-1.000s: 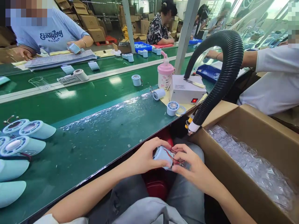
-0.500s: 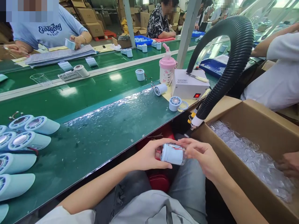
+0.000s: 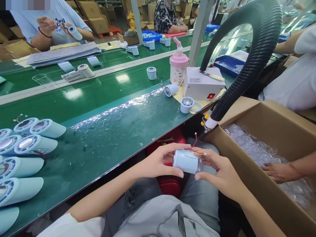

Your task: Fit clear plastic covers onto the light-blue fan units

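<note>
Both hands are on it: the left hand point(image 3: 158, 163) and the right hand point(image 3: 218, 171) grasp a pale blue housing point(image 3: 186, 161) between them, held sideways above the lap, just off the green bench point(image 3: 111, 138), with thin red wires point(image 3: 195, 144) sticking up from it. To the right, an open carton point(image 3: 278, 131) holds clear plastic parts point(image 3: 249, 148), and a co-worker's hand point(image 3: 276, 171) rests on them. On the bench's left, more housings point(image 3: 29, 144) lie in rows. Farther back, a blue tray point(image 3: 228, 65) has small bits in it, too small to tell.
</note>
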A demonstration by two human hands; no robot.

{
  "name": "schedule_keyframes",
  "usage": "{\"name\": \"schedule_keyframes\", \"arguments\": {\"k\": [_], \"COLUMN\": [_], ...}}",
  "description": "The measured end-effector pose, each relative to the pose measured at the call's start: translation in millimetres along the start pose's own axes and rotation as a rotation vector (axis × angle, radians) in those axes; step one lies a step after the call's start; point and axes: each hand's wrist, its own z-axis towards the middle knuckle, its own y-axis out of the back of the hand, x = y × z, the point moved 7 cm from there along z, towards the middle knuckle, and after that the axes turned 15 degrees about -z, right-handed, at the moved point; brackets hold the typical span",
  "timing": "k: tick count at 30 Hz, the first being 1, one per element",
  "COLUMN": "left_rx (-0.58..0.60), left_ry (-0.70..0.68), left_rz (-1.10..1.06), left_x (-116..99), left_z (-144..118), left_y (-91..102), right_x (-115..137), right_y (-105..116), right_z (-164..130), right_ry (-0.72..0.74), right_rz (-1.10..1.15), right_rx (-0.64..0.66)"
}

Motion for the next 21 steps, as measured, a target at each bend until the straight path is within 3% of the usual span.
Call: {"name": "schedule_keyframes", "arguments": {"k": [9,21], "left_rx": [0.016,0.038], "left_ry": [-0.062,-0.069], "left_rz": [0.161,0.244], "left_x": [-6.2,-9.7], "left_z": [-5.6,-6.6], "left_y": [-1.1,-2.6], "right_x": [-5.9,-14.1], "right_y": [-6.5,-17.4], "right_z": [-0.2,2.5], "right_ry": [-0.141,-0.295], "right_rz": [0.248,0.520], "right_rx": [0.122,0.150]}}
